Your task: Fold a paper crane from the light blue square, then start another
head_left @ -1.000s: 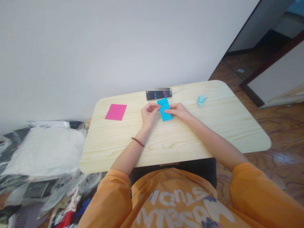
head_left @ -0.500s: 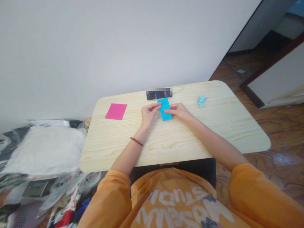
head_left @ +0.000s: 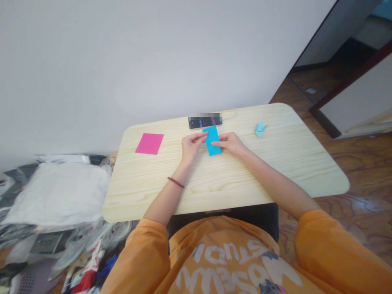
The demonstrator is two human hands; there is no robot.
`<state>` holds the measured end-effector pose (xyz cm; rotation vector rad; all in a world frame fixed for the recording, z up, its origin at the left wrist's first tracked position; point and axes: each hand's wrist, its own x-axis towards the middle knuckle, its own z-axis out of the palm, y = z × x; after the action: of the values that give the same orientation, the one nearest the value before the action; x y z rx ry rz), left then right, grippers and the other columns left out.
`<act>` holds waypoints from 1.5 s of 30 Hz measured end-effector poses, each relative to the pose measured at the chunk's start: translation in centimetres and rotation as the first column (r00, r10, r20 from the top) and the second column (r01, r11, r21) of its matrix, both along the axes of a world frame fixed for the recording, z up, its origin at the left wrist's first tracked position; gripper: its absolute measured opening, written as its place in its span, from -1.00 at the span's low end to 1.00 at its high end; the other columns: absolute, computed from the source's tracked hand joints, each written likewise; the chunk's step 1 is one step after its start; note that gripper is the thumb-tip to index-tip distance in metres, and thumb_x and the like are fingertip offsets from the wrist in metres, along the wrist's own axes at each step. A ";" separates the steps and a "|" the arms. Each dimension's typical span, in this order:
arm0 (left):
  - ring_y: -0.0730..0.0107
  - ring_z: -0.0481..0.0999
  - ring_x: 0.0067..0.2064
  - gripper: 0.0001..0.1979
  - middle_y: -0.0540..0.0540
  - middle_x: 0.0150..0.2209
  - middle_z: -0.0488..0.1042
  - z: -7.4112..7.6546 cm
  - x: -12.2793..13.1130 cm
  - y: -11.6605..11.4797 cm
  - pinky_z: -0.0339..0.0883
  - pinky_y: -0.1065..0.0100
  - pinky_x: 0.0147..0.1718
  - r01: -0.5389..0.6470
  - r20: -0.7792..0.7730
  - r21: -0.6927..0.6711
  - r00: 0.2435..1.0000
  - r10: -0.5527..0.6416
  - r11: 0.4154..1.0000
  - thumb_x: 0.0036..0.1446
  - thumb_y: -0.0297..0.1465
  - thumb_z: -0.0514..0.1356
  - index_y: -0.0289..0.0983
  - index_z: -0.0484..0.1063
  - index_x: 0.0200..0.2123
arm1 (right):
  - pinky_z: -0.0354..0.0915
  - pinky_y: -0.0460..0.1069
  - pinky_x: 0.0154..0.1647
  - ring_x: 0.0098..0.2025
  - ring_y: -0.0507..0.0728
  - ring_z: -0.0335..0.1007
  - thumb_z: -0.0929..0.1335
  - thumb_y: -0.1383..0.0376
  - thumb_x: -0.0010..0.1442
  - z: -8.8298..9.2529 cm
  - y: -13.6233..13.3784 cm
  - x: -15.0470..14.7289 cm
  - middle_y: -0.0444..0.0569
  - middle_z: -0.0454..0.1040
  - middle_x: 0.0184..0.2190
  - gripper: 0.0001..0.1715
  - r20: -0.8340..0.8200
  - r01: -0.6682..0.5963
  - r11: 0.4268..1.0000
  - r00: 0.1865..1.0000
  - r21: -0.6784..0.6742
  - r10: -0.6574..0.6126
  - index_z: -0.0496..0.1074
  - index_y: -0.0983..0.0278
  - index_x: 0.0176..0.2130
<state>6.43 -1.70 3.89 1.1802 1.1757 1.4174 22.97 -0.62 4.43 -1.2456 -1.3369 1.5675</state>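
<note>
A blue sheet of paper [head_left: 214, 149], an upright rectangle in outline, is between my two hands over the middle of the table. My left hand [head_left: 192, 146] pinches its upper left edge with thumb and fingers. On the other side, my right hand [head_left: 230, 143] grips the right edge, thumb on the front face and fingers partly hidden behind. A phone [head_left: 206, 121] lies just beyond the paper's top edge, with a white cable on its right.
A pink square of paper [head_left: 150, 143] lies on the left of the pale wooden table [head_left: 220, 183]. To the right sits a small light-blue folded paper figure [head_left: 260, 129]. The white wall [head_left: 153, 61] rises behind. Bags and a white cushion-like bundle [head_left: 58, 194] crowd the left side.
</note>
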 end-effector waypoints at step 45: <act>0.38 0.55 -0.37 -0.72 -0.14 -0.20 0.58 0.1 0.0 -0.8 0.45 0.37 -0.37 0.236 -0.237 0.043 0.947 -0.219 0.971 -0.14 -0.45 0.29 -0.24 0.58 -0.26 | 0.31 0.01 -0.21 -0.30 0.13 0.44 0.51 0.06 -0.22 -1.2 1.1 0.5 -0.07 0.53 -0.45 -0.63 -0.159 0.244 0.960 0.962 0.137 -0.222 0.53 0.27 -0.45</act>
<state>6.42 -2.53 4.01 1.5121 1.1102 1.1786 23.45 0.53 3.25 -1.1288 -1.1526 1.3343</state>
